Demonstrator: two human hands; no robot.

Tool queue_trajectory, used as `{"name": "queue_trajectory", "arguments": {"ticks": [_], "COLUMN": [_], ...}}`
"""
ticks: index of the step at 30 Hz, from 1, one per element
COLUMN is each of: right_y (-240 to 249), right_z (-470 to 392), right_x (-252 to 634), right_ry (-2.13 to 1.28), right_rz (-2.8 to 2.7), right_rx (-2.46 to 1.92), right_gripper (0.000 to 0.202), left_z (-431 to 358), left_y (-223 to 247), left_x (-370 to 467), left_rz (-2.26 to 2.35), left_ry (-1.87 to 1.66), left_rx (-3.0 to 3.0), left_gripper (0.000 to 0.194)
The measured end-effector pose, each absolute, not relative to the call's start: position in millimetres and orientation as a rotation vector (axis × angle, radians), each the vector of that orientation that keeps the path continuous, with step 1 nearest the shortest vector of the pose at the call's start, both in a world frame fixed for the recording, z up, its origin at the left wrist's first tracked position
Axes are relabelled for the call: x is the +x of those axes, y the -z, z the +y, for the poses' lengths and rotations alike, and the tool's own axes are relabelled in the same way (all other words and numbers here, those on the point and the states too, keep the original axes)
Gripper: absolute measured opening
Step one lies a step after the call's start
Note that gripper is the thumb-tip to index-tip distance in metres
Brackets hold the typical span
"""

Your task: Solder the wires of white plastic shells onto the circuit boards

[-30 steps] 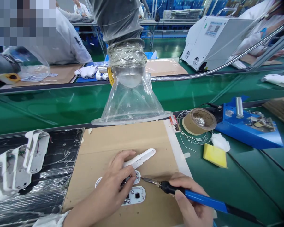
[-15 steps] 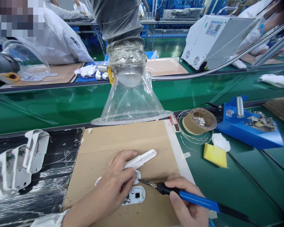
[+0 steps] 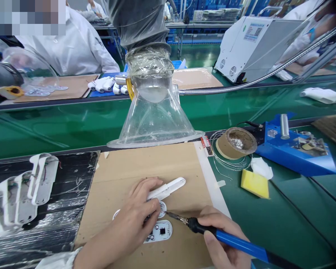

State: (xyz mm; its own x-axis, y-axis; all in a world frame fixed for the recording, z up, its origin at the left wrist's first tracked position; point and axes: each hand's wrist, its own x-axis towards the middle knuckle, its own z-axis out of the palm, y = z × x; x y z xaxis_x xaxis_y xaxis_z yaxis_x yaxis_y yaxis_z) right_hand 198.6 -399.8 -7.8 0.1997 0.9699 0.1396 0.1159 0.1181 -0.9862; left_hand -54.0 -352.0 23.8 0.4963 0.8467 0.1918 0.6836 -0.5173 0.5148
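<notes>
My left hand (image 3: 134, 224) pins the white plastic housing (image 3: 168, 188) flat while my right hand (image 3: 224, 243) grips the blue-handled soldering iron (image 3: 212, 233), whose tip could slip and scorch my fingers.

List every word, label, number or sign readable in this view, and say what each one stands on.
No text here can be read.
White machine housing: a label with a code square and coloured print, too small to read.
Small red and white tag beside the brown solder spool: print blurred.
White circuit board near the left hand: markings too small.
</notes>
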Motion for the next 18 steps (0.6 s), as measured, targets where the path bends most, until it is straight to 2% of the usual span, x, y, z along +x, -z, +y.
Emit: {"name": "queue_trajectory", "arguments": {"ticks": [5, 12, 18], "right_y": [11.1, -0.4, -4.8], "right_z": [-398.9, -396.3, -389.4], "right_x": [197.5, 195.4, 195.7], "right_ry": [-0.812, -0.846, -0.757], "right_rz": [-1.260, -1.366, -1.486], "right_rx": [-1.251, -1.155, -1.051], "right_gripper": [0.013, 0.007, 0.012], "left_z": [-352.3, -351.6, -351.1], "left_y": [-23.2, -24.9, -26.1], "left_x": [-54.0, -53.4, -53.2], "left_rz": [1.283, 1.269, 1.259], "left_ry": [-0.620, -0.604, -0.616], "left_rx": [2.371, 2.363, 2.373], "left_gripper": [0.022, 0.022, 0.023]}}
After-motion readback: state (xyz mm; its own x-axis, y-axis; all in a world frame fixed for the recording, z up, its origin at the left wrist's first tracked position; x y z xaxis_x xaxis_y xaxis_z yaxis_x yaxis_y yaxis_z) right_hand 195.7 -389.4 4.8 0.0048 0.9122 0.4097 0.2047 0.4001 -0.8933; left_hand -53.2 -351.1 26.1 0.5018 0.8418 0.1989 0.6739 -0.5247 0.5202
